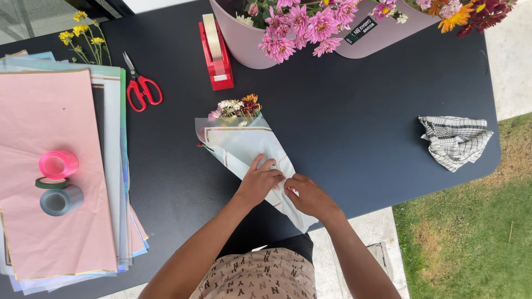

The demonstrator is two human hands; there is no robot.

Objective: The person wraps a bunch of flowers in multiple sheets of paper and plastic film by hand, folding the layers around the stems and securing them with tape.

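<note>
At the near middle of the dark surface (354, 127) lies a small wrapped bouquet (244, 149), its long axis running from flower heads far-left to stem end near-right; the left hand (259, 181) and right hand (308, 195), almost touching, pinch the wrapping paper at its lower part.

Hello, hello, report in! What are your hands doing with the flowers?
Left hand and right hand both pinching the wrapping paper. Small bouquet wrapped, lying on the table. Scissors, tape dispenser off to the side.
</note>
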